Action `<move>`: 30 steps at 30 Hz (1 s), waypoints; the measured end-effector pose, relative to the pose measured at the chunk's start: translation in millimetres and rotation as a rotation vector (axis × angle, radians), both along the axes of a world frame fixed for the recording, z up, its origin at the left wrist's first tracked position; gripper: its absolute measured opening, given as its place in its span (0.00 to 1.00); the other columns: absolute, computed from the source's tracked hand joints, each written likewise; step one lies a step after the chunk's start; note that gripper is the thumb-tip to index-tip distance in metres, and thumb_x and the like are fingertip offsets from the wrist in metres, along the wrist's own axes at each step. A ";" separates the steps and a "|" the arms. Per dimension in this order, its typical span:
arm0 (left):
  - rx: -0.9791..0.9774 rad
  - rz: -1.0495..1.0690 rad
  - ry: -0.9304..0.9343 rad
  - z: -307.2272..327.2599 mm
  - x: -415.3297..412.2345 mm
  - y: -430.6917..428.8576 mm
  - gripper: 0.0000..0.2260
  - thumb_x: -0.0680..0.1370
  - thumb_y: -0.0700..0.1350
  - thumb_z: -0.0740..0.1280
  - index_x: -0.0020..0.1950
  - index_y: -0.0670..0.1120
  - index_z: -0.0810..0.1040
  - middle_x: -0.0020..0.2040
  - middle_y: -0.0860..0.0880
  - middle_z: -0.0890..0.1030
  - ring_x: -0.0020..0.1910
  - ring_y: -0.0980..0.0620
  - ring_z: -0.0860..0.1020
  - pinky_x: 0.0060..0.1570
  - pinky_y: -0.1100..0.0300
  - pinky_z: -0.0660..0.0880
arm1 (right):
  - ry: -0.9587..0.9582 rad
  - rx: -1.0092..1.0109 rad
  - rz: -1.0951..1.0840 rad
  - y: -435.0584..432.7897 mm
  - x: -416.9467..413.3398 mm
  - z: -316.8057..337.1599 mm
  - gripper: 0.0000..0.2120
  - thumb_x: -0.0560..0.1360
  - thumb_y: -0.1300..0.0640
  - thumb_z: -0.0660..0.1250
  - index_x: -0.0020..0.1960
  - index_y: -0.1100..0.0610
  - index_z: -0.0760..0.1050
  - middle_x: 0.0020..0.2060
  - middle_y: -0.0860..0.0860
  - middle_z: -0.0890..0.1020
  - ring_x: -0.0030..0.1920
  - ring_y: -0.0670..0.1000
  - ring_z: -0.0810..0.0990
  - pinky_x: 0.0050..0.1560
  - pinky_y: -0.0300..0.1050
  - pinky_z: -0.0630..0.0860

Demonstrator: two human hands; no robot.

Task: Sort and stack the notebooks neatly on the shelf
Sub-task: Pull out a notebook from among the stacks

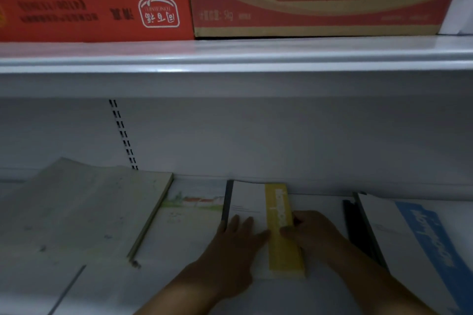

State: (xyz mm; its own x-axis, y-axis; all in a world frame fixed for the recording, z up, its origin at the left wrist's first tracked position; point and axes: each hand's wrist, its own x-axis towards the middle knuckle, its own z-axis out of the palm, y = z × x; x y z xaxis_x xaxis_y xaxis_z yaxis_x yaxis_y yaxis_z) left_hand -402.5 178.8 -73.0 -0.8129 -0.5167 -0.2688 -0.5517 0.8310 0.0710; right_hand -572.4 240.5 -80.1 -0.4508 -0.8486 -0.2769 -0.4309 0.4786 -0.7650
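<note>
Squaring up the yellow-banded notebook (276, 202) looks like the step in hand; the head view shows it low in the middle of the frame, on the lower shelf (320, 203). The left hand (238, 238) lies flat on its white cover, fingers straight and close together, pressing down. The right hand (311, 231) curls round the notebook's right edge, thumb on the yellow band and the other fingers tucked down the side. Just left of it lies a landscape-cover notebook (189, 208); whether the two overlap I cannot tell. Further left is a large pale notebook (89, 210). A blue-banded notebook (422, 235) sits apart at lower right, with a dark spine (357, 225) beside it. To do this well, I judge the flat hand should pin the cover against sliding while the gripping hand nudges the edge parallel with the shelf's back wall and the neighbour's spine. The light is dim and edges blur, so checking alignment by touch would help. Larger notebooks belong underneath, like covers together.
</note>
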 end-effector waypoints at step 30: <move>0.033 -0.076 -0.041 17.9 -25.6 -19.3 0.36 0.65 0.52 0.74 0.68 0.54 0.60 0.67 0.51 0.62 0.67 0.47 0.62 0.59 0.51 0.70 | -0.148 -0.134 -0.110 18.2 13.8 6.0 0.27 0.77 0.58 0.63 0.74 0.51 0.60 0.63 0.44 0.70 0.65 0.47 0.71 0.66 0.40 0.68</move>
